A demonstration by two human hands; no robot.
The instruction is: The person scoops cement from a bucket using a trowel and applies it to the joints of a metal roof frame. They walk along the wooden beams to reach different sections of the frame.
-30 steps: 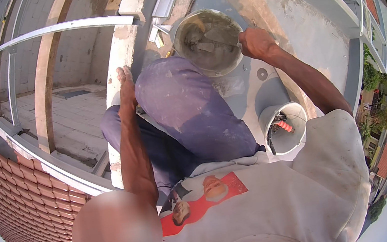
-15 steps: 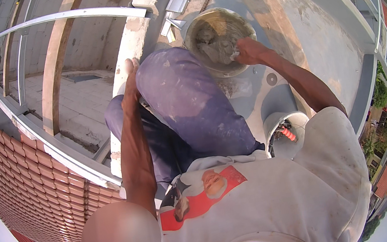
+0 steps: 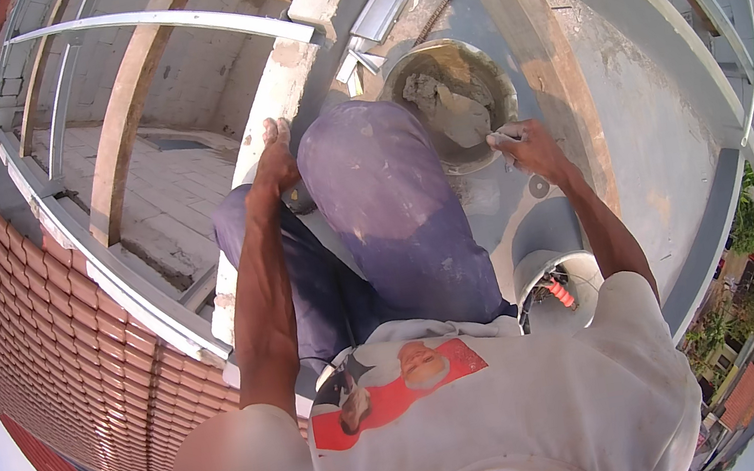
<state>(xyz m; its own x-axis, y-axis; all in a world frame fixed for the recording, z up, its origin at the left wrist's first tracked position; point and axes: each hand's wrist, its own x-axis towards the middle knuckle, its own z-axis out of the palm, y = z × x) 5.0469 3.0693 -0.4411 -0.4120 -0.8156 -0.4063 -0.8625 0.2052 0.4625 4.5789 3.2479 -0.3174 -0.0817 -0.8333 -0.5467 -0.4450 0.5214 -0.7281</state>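
A round bucket (image 3: 503, 82) of wet grey mortar stands just beyond my raised knee. My right hand (image 3: 529, 150) is closed at its near right rim, on what appears to be the handle of a trowel. The mortar-coated trowel blade (image 3: 465, 121) lies over the mortar inside the bucket; the handle is mostly hidden by my fingers. My left hand (image 3: 276, 161) rests on the top of a pale block wall (image 3: 279, 83), left of my knee, its fingers stretched forward and holding nothing.
A white bucket (image 3: 587, 286) with an orange-handled tool (image 3: 559, 293) stands by my right hip. Metal offcuts (image 3: 379, 13) lie beyond the mortar bucket. A wooden plank (image 3: 523, 5) runs along the right. Metal framing (image 3: 155, 19) and roof tiles (image 3: 45, 318) are on the left.
My right hand has drawn back toward me, out past the bucket's rim, and the flat blade now shows over the mortar. My left hand stays on the wall. The view has shifted slightly.
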